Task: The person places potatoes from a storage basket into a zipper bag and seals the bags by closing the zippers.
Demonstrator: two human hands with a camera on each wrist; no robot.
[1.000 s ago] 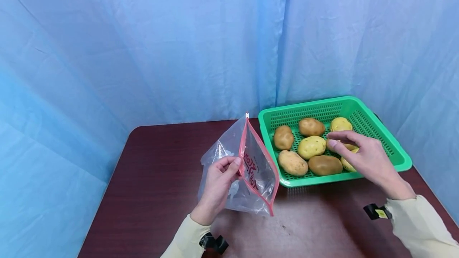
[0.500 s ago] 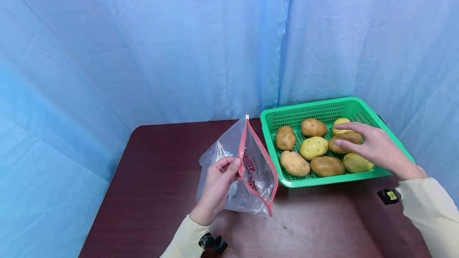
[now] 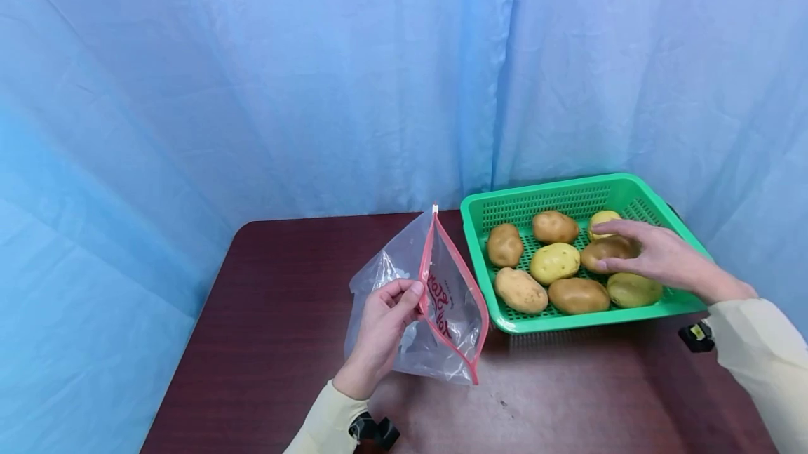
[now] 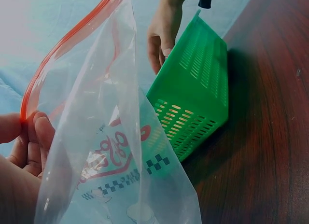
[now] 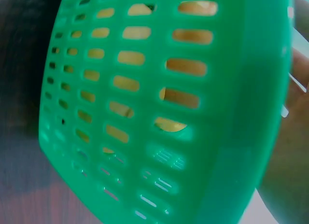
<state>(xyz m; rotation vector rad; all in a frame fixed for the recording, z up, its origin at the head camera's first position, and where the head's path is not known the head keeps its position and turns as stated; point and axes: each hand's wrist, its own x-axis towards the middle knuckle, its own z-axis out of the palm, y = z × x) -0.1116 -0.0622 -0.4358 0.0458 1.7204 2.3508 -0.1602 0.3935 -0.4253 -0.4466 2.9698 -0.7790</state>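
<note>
My left hand (image 3: 385, 321) pinches the rim of a clear zip bag (image 3: 394, 264) between thumb and fingers. Its mouth has a red zip edge (image 4: 63, 45) and gapes toward the right; printed lettering shows through the plastic. Inside a green basket (image 3: 555, 324), my right hand (image 3: 672, 254) reaches over a brown potato (image 3: 606, 252), thumb on the near side and fingers on the far side. Whether they press on it cannot be told. A greenish potato (image 3: 634, 290) lies just in front of that hand, and a yellow potato (image 3: 602, 221) partly behind its fingers.
Several more potatoes, including a yellow one (image 3: 555, 262) and a brown one (image 3: 578, 296), lie in the basket left of my right hand. The basket's perforated wall (image 5: 125, 84) fills much of the right wrist view. A dark wooden table (image 3: 271, 342) lies below, with blue curtains (image 3: 353, 75) behind.
My right hand has moved right within the basket, from above the potatoes down to the brown one. The left hand keeps its hold on the bag. The view has shifted slightly.
</note>
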